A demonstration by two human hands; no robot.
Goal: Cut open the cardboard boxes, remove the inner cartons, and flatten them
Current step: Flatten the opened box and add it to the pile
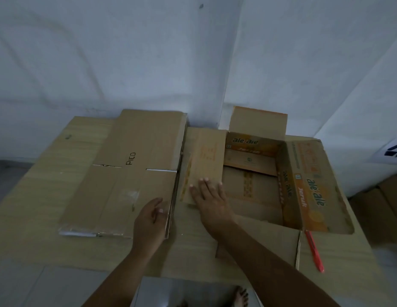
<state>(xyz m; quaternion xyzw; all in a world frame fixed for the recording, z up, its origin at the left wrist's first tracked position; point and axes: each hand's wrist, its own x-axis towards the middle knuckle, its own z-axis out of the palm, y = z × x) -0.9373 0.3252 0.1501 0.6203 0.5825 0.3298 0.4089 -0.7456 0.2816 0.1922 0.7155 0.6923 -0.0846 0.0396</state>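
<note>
The person is showing two bare forearms, wearing no sleeves, rings or watch. The left hand (152, 220) and right hand (209, 197) are showing pale fingernails. A bare foot (240, 296) is showing dark-painted toenails.

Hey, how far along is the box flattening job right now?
Done: a flattened box stack lies on the table's left side. In hand: right hand presses a flap of the opened orange-printed box, left hand steadies the stack's edge. Left: collapsing that box. The red cutter lies idle.
</note>
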